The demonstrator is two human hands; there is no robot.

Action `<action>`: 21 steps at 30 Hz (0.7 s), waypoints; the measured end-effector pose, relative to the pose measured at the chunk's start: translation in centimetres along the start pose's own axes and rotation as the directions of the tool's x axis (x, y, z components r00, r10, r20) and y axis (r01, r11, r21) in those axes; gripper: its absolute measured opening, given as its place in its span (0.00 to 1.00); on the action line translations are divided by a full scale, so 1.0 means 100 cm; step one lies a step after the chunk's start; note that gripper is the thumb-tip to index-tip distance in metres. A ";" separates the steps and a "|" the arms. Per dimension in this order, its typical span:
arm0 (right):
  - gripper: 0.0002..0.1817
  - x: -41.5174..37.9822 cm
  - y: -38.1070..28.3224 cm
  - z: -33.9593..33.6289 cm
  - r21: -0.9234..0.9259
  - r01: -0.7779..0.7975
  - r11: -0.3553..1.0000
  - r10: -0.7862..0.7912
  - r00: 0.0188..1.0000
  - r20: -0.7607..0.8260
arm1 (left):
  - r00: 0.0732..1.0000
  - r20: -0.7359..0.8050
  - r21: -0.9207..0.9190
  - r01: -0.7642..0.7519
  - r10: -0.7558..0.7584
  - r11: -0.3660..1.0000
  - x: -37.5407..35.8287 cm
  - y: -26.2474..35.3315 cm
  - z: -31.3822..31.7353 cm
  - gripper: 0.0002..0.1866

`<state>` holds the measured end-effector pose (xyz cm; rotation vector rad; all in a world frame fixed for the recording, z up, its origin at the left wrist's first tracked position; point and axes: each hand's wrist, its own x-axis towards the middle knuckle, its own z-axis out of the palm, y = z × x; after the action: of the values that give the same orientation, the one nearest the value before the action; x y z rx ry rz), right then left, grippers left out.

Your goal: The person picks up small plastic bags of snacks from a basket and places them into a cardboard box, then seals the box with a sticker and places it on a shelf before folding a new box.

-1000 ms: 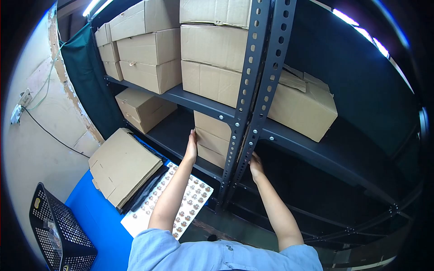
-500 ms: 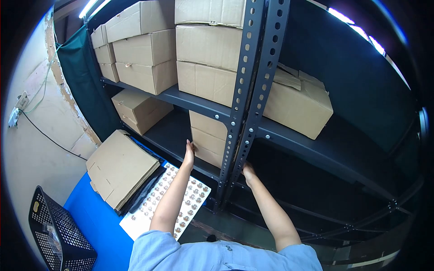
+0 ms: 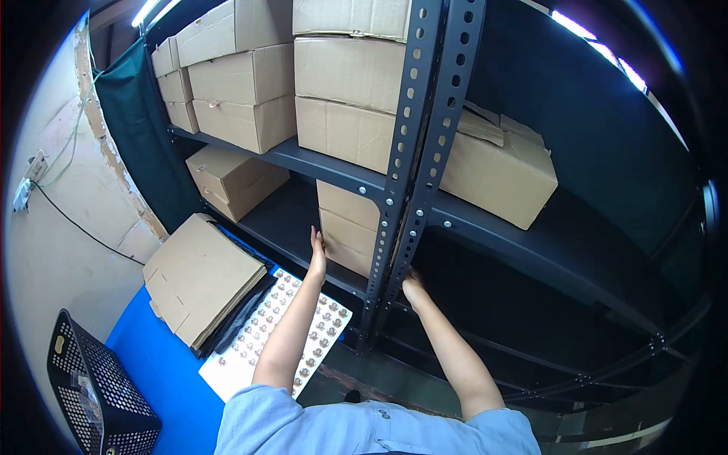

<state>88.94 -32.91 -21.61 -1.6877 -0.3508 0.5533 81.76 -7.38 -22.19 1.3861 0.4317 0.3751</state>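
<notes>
Two stacked cardboard boxes point(image 3: 350, 231) stand on the lower shelf, close against the metal upright. Against their left side lies my left hand point(image 3: 317, 256), fingers stretched out and pointing up, thumb side near the box front. My right hand point(image 3: 413, 290) reaches in on the other side of the dark perforated upright point(image 3: 394, 205). Its fingers are mostly hidden behind the post, so I cannot see what they touch. The boxes' right side is also hidden by the upright.
More cardboard boxes point(image 3: 345, 125) are stacked on the upper shelf, with another box point(image 3: 497, 171) right of the upright. On the blue table point(image 3: 144, 356) lie flattened cardboard point(image 3: 201, 280) and a sticker sheet point(image 3: 246, 345). A black basket point(image 3: 102, 394) stands at the lower left.
The shelves and boxes sit slightly higher in view. My left fingers reach slightly farther up along the box side. My right hand stays behind the upright, almost unmoved.
</notes>
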 end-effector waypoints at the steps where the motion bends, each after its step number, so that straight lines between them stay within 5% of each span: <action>1: 0.19 -0.002 0.006 0.003 0.004 0.127 0.992 -0.126 0.988 -0.086 | 1.000 0.000 -0.002 -0.008 0.008 1.000 -0.001 0.002 -0.001 0.47; 3: 0.21 0.002 0.013 0.003 -0.002 0.256 0.967 -0.252 0.953 -0.166 | 1.000 -0.001 -0.007 -0.025 0.025 1.000 -0.002 0.007 -0.004 0.48; 8: 0.21 -0.001 0.002 -0.004 0.120 0.070 0.990 -0.073 0.997 0.019 | 1.000 0.015 0.004 -0.007 0.007 1.000 -0.004 0.001 -0.006 0.49; 21: 0.22 -0.015 -0.014 -0.004 0.096 0.000 0.995 -0.003 0.999 0.034 | 0.994 0.006 0.002 -0.107 0.107 0.994 0.015 -0.022 -0.009 0.39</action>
<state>88.01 -33.72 -19.99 -1.5869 -0.3449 0.5894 82.66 -6.21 -24.54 1.4153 0.3536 0.4574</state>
